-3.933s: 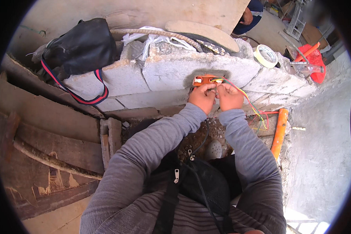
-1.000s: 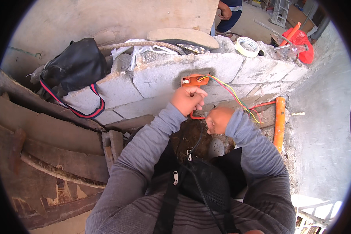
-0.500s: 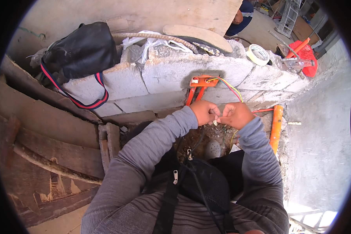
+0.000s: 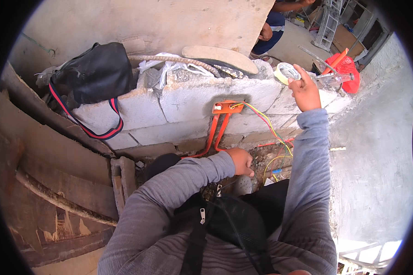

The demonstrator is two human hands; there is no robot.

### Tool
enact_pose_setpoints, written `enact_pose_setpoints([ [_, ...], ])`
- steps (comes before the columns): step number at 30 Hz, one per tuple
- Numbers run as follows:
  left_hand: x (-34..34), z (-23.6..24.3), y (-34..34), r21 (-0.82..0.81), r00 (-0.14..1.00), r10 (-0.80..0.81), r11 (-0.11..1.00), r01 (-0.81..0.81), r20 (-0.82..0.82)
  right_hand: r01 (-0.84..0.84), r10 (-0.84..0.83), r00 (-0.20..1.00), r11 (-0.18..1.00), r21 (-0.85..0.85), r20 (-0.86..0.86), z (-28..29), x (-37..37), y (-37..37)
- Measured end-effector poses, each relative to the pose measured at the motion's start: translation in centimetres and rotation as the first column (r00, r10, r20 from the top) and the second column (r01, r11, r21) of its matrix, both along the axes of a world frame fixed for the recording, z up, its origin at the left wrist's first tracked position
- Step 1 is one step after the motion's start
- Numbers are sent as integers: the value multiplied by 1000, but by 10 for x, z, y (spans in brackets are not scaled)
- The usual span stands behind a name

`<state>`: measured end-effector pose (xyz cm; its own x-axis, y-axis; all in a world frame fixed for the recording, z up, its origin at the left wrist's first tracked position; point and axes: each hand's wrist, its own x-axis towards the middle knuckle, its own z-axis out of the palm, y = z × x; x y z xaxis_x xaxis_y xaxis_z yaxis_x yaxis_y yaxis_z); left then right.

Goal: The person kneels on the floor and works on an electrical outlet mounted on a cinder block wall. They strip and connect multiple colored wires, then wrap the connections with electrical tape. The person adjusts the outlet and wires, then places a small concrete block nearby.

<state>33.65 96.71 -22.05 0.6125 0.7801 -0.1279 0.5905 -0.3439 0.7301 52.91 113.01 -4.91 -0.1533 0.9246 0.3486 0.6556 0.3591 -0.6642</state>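
Reaching up and outward with the bare right hand [image 4: 306,94] to a round, pale yellow roll of adhesive tape [image 4: 280,76], on top of a rough grey concrete-block wall [image 4: 195,100]. Thumb and forefinger parted at the roll's near edge (impossible to tell from here whether gripping it or only touching). Set just past the right fingertips, probably for a handy perch above the dirt.

Holding the bare left hand [image 4: 241,162] low and near the body, fingers curled inward, with no telling whether closed on anything.

Forward of the left hand, a shallow orange plastic box [image 4: 222,108], sunk in the wall, seemingly bedded in mortar to stay fixed. Inside, at its left, a small white piece [image 4: 218,107]; at its right, thin yellow, green and red insulated wires [image 4: 267,120], trailing toward the right forearm, presumably long for slack. Beneath, two slender orange tubes [image 4: 212,133], running down the wall beyond the left hand.

Just right of the right hand, a clear plastic bottle [image 4: 335,79], seemingly on its side, contents too small to make out; beside it, a crumpled red plastic bag [image 4: 351,84], contents hidden. Well left of both hands, a soft black bag [image 4: 101,73] with a navy-and-red striped strap [image 4: 114,108], contents out of sight.
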Motion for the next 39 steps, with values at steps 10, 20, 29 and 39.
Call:
enact_pose_setpoints([
  [10, -28, 44, -6, 94, 792, 263, 924, -372, 551, 34, -49, 966, 997, -63, -256, -22, 6, -22],
  [20, -46, 96, -3, 246, 511, 248, 656, -713, 823, -267, 265, 951, 964, -11, 162, 7, -38, -140],
  [29, -50, 86, -7, 222, 533, 293, 676, -702, 794, -525, 456, 837, 825, 207, 304, 2, -50, -142],
  [39, -50, 92, -8, 428, 635, 284, 539, -726, 719, -447, 427, 875, 894, 39, 230, 7, -50, -146],
])
